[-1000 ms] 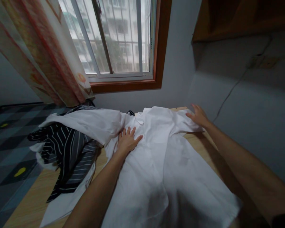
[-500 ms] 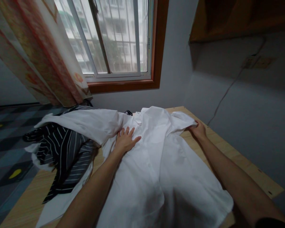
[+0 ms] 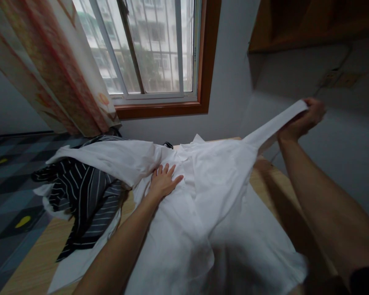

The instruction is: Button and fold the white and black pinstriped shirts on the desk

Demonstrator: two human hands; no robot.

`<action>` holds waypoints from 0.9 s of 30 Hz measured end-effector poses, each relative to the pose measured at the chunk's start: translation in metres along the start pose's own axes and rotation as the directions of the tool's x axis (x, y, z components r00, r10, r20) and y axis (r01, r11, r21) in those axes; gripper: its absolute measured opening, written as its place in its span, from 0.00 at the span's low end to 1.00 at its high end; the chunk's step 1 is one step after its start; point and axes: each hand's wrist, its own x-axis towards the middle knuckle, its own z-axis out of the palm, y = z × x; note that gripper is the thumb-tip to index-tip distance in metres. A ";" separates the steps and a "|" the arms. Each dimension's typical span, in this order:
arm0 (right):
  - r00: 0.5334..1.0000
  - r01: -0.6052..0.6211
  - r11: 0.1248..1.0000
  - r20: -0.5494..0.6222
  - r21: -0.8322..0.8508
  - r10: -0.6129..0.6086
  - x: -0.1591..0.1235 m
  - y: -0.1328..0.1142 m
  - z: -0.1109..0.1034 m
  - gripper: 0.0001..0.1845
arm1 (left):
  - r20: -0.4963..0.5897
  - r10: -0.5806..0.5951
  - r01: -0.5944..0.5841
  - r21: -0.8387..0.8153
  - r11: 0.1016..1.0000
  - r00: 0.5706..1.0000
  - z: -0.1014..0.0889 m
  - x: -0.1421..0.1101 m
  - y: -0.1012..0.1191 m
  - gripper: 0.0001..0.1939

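Note:
A white button-up shirt (image 3: 221,164) lies spread over a wooden table, its collar toward the window. My left hand (image 3: 164,181) rests flat on the upper chest of the shirt, fingers spread, beside the button line. Up at the right, my right hand (image 3: 304,119) is closed on the end of one sleeve, which is pulled taut and lifted off the table. The other sleeve (image 3: 110,153) stretches left, over a heap of dark striped cloth (image 3: 86,196). The shirt's lower hem is partly blurred.
Pale wood of the table (image 3: 33,254) shows at the left and right of the shirt. A checked surface (image 3: 12,184) lies at far left below a patterned curtain (image 3: 58,69). The window (image 3: 153,53) is ahead; a wooden shelf (image 3: 295,28) hangs at upper right.
My right hand has risen from the table and moved right, drawing the sleeve out tight. The right side of the shirt has shifted with it. My left hand stays in place.

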 end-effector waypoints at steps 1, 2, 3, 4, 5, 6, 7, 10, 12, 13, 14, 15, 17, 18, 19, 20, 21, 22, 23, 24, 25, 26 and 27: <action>0.985 0.035 0.996 -0.167 -0.086 -0.049 0.003 0.002 -0.010 0.25 | -0.001 0.000 0.000 0.001 1.000 1.000 0.000 0.000 0.000 0.40; 0.950 0.042 0.989 -0.300 -0.144 -0.085 0.002 0.004 -0.016 0.22 | 0.000 -0.001 0.001 0.001 1.000 1.000 0.000 0.000 0.000 0.40; 0.927 0.037 0.983 -0.361 -0.182 -0.102 -0.001 0.009 -0.019 0.20 | 0.001 -0.003 0.003 0.000 1.000 1.000 0.000 0.000 0.000 0.40; 0.942 0.031 0.977 -0.321 -0.210 -0.099 -0.007 0.016 -0.019 0.17 | 0.001 -0.005 0.005 -0.003 1.000 1.000 0.000 0.000 0.001 0.40; 0.967 -0.008 0.973 -0.249 -0.230 -0.051 -0.014 0.025 -0.017 0.15 | 0.003 -0.006 0.006 -0.006 1.000 1.000 0.000 0.000 0.001 0.40; 0.984 -0.065 0.967 -0.175 -0.248 0.022 -0.023 0.036 -0.013 0.13 | 0.006 -0.008 0.008 -0.008 1.000 1.000 0.000 0.000 0.001 0.41; 0.988 -0.135 0.955 -0.115 -0.264 0.107 -0.031 0.048 -0.008 0.12 | 0.007 -0.009 0.009 -0.010 1.000 1.000 0.000 0.001 0.001 0.41; 0.966 -0.207 0.932 0.091 -0.298 0.244 -0.049 0.079 0.005 0.12 | 0.010 -0.007 0.007 -0.015 1.000 1.000 0.001 0.001 0.001 0.41; 0.917 -0.196 0.946 0.293 -0.257 0.270 -0.057 0.090 0.012 0.14 | 0.009 -0.009 0.009 -0.018 1.000 1.000 0.002 0.001 0.000 0.42; 0.889 -0.193 0.955 0.373 -0.225 0.267 -0.060 0.091 0.014 0.17 | 0.010 -0.012 0.012 -0.019 1.000 1.000 0.002 0.001 0.000 0.42; 0.878 -0.197 0.961 0.402 -0.193 0.261 -0.065 0.091 0.016 0.24 | 0.009 -0.013 0.013 -0.018 1.000 1.000 0.002 0.001 0.000 0.42; 0.887 -0.224 0.959 0.372 -0.173 0.274 -0.071 0.090 0.018 0.32 | 0.009 -0.012 0.013 -0.018 1.000 1.000 0.002 0.001 0.000 0.42; 0.895 -0.354 0.921 0.227 -0.163 0.384 -0.090 0.086 0.021 0.47 | 0.006 -0.009 0.009 -0.015 1.000 1.000 0.002 0.001 0.000 0.42; 0.871 -0.431 0.889 0.185 -0.156 0.455 -0.102 0.084 0.022 0.52 | 0.005 -0.007 0.007 -0.013 1.000 1.000 0.002 0.001 0.000 0.42; 0.840 -0.491 0.858 0.178 -0.153 0.512 -0.115 0.083 0.024 0.55 | 0.005 -0.005 0.005 -0.012 1.000 1.000 0.002 0.001 0.000 0.42; 0.815 -0.519 0.839 0.202 -0.163 0.543 -0.129 0.082 0.026 0.57 | 0.007 -0.004 0.004 -0.012 1.000 1.000 0.001 0.001 0.000 0.42; 0.805 -0.516 0.837 0.232 -0.182 0.546 -0.143 0.081 0.029 0.59 | 0.007 -0.003 0.004 -0.012 1.000 1.000 0.001 0.001 0.001 0.41; 0.811 -0.488 0.848 0.252 -0.207 0.528 -0.156 0.080 0.032 0.61 | 0.007 -0.003 0.003 -0.012 1.000 1.000 0.000 0.001 0.001 0.41; 0.830 -0.445 0.864 0.256 -0.236 0.497 -0.167 0.078 0.036 0.62 | 0.006 -0.003 0.003 -0.011 1.000 1.000 0.000 0.001 0.001 0.41; 0.853 -0.398 0.879 0.247 -0.264 0.460 -0.177 0.077 0.040 0.60 | 0.002 -0.003 0.003 -0.010 1.000 1.000 0.000 0.001 0.001 0.41; 0.874 -0.348 0.893 0.245 -0.284 0.419 -0.184 0.075 0.043 0.55 | 0.000 -0.003 0.003 -0.009 1.000 1.000 0.000 0.001 0.002 0.41; 0.893 -0.289 0.911 0.258 -0.295 0.367 -0.189 0.072 0.045 0.47 | -0.002 -0.003 0.003 -0.009 1.000 1.000 0.000 0.001 0.001 0.41; 0.909 -0.214 0.930 0.287 -0.299 0.302 -0.191 0.070 0.047 0.39 | -0.002 -0.001 0.001 -0.009 1.000 1.000 0.000 0.001 0.001 0.41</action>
